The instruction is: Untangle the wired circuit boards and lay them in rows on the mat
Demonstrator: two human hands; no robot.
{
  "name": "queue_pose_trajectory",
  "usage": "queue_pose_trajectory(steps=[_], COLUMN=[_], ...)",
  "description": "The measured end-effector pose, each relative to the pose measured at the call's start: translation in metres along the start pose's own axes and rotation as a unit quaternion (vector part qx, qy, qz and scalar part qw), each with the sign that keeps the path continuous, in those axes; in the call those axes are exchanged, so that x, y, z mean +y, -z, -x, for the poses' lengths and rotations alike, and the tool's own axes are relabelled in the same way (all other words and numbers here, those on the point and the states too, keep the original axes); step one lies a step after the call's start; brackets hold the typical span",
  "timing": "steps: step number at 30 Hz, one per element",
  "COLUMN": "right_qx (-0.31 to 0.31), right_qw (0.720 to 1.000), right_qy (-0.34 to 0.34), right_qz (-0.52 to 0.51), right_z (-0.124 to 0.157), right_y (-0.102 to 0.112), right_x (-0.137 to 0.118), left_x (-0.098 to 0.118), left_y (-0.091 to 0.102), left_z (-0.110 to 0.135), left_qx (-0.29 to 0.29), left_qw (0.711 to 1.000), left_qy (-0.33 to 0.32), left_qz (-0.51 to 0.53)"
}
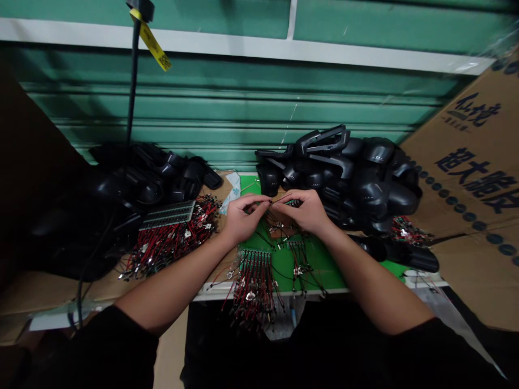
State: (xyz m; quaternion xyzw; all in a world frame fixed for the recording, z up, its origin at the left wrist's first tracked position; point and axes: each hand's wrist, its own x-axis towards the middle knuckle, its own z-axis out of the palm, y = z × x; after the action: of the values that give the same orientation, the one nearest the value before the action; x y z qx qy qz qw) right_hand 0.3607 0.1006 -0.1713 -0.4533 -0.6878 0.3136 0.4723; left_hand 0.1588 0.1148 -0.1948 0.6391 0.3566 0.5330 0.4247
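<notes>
Over the green mat, my left hand and my right hand meet with their fingertips almost touching. Each pinches thumb against forefinger on what looks like a thin dark wire, largely covered by the fingers. Beneath my right hand, a small circuit board strip partly shows above a brown block, with black wires trailing down. Closer to me lies a board strip with red and black wires, its wires hanging past the table edge. Beside it sits a smaller board strip with dark wires.
Black plastic housings are piled at the right, and more black housings at the left. A heap of red-wired boards lies left of my forearm. A cardboard box borders the right; a green shutter stands behind.
</notes>
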Motion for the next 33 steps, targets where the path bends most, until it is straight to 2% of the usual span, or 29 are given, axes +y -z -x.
queue_pose_trajectory(steps=[3, 8, 14, 19, 23, 26, 29, 33], right_qx=[-0.001, 0.017, 0.035, 0.058, 0.052, 0.046, 0.073, 0.124], right_qw=[1.000, 1.000, 0.998, 0.994, 0.987, 0.984, 0.982, 0.977], right_qy=[-0.006, -0.001, -0.037, -0.096, -0.145, -0.167, -0.165, -0.154], right_qz=[0.001, 0.023, 0.029, 0.014, -0.032, -0.050, -0.061, -0.077], right_z=[0.000, 0.001, 0.001, -0.001, -0.003, -0.004, -0.004, -0.006], right_y=[0.000, -0.001, -0.002, 0.001, 0.007, 0.010, 0.013, 0.017], right_x=[-0.002, -0.006, -0.008, -0.008, -0.008, -0.008, -0.010, -0.011], left_x=[0.002, 0.003, -0.001, -0.008, -0.008, -0.007, -0.009, -0.009], left_y=[0.001, 0.004, 0.005, 0.002, 0.002, 0.003, 0.006, 0.011], left_z=[0.001, 0.001, 0.004, 0.004, -0.001, -0.005, -0.007, -0.006], left_qx=[-0.008, -0.038, -0.065, -0.058, -0.032, -0.004, 0.018, -0.005], left_qw=[0.998, 0.993, 0.990, 0.998, 0.996, 0.995, 0.990, 0.986], left_qy=[-0.045, -0.079, -0.065, 0.032, 0.075, 0.084, 0.087, 0.049], left_qz=[-0.039, -0.082, -0.105, -0.012, 0.033, 0.059, 0.113, 0.160])
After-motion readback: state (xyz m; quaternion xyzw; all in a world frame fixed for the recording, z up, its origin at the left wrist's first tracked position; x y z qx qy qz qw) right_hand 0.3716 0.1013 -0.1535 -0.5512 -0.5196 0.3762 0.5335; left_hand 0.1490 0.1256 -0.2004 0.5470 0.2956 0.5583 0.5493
